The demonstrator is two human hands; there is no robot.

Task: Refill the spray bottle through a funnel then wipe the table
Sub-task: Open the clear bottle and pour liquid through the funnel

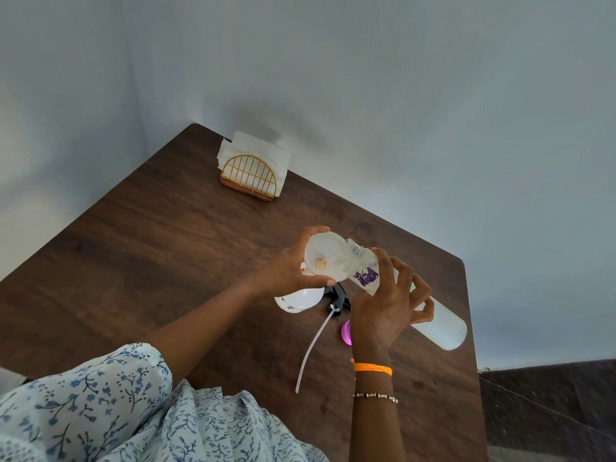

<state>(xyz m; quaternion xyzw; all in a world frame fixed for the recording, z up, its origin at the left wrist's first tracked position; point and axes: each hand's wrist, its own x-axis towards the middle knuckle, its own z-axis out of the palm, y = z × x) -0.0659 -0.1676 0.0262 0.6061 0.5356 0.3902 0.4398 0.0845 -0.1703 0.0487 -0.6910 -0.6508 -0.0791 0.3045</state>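
Dark brown wooden table [166, 248] below. Long frosted plastic refill bottle [440, 325], tilted, light but slippery: right hand [386, 305] wrapped mid-body. Translucent white plastic funnel [325, 258], thin, pinched at rim by left hand [286, 271].

My table [140, 261]: dark wood. On it: napkin holder [249, 176], far corner; spray head [336, 300] with tube; spray bottle [300, 300]; pink cap [346, 332].

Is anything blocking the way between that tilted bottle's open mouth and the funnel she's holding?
Nothing visible. The left hand steadies the funnel on the spray bottle, and the right hand tips the refill bottle so its uncapped mouth sits right at the funnel's rim. The spray head lies aside on the table.
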